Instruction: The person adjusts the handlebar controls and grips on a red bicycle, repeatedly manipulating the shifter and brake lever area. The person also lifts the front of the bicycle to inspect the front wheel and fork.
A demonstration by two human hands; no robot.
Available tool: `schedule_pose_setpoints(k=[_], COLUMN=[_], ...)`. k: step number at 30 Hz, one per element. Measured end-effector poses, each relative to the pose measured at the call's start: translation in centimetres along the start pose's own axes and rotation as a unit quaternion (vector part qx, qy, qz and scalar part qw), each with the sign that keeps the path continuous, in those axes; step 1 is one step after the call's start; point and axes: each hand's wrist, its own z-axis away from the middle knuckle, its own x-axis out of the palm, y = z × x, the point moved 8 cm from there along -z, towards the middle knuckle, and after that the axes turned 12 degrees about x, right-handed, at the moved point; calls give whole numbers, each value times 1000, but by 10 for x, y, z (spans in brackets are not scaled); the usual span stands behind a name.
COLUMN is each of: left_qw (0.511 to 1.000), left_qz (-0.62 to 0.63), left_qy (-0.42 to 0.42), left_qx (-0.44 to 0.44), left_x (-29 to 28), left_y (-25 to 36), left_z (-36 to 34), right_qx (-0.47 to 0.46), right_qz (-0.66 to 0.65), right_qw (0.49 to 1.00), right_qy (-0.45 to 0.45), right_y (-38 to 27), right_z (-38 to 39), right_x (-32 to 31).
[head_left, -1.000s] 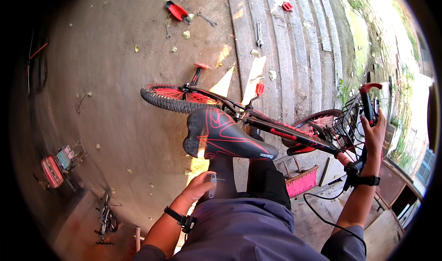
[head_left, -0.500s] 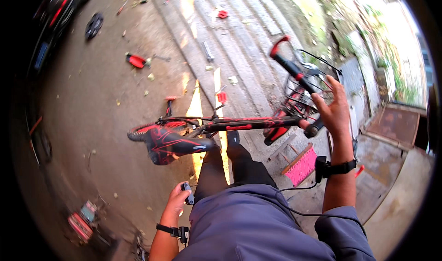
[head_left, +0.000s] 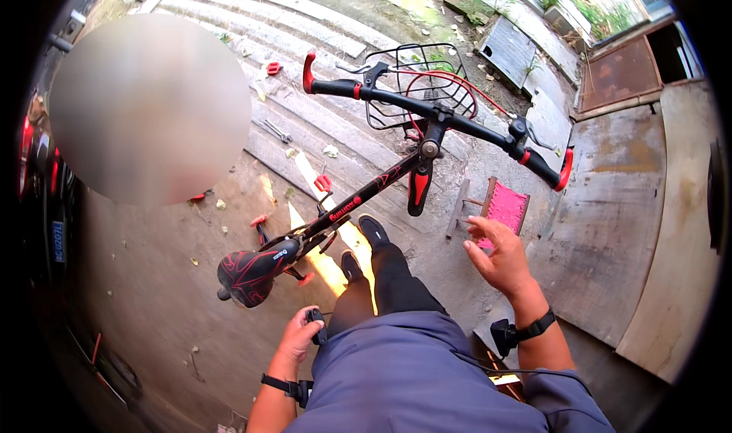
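Observation:
A black and red bicycle stands in front of me, its frame tube slanting from the saddle at the left up to the handlebar at the right. A black wire basket sits at the front of the bicycle. Beside my left thigh, my left hand is closed around a small dark handheld device. My right hand hovers empty with fingers apart, below the right handlebar grip and not touching it. Under that hand's fingertips, farther down, is a pink-topped stool.
Concrete slabs run across the far side. Wrenches and a red pedal-like piece lie there. Wooden boards stand at the right, and a dark vehicle is at the left edge. A blurred patch hides the upper left.
My right hand has come away from beside the handlebar grip, toward me. The view has turned, and the bicycle's handlebar and basket now show fully. My left hand still holds the device.

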Motion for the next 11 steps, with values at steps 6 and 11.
schedule_pose_setpoints(k=[6, 11], left_qw=[996, 988], left_qz=[-77, -100], left_qy=[-34, -74], left_qx=[19, 87], left_x=[-7, 12], left_y=[12, 58], left_z=[14, 16], right_qx=[33, 48], right_qz=[-19, -51], right_qw=[999, 997], right_qy=[11, 14], right_y=[12, 11], right_z=[42, 51], right_x=[1, -6])
